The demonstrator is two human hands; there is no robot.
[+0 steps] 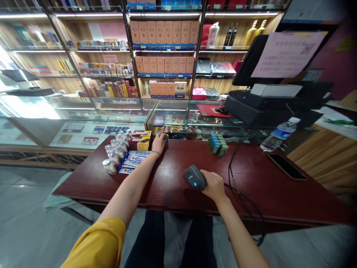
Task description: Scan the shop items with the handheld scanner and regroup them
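Observation:
My right hand [214, 185] is wrapped round the handle of a dark grey barcode scanner [194, 178], its blue light lit, just over the front of the table. My left hand [158, 143] reaches to the table's far edge, its fingers closed on a small green box [166, 139] that is mostly hidden. To its left lie red and yellow packets [139, 140] and blue-and-white wrapped bars [135, 160]. Beside those stand rows of small jars [115, 150] with silvery lids. A cluster of similar green boxes [218, 144] stands at the table's far right-centre.
The dark red table [173, 178] meets a glass display counter [178, 111]. On the right are a water bottle [280, 134], a phone [287, 166] and a black cable [237, 186]. A monitor [251, 59] stands behind, before stocked shelves.

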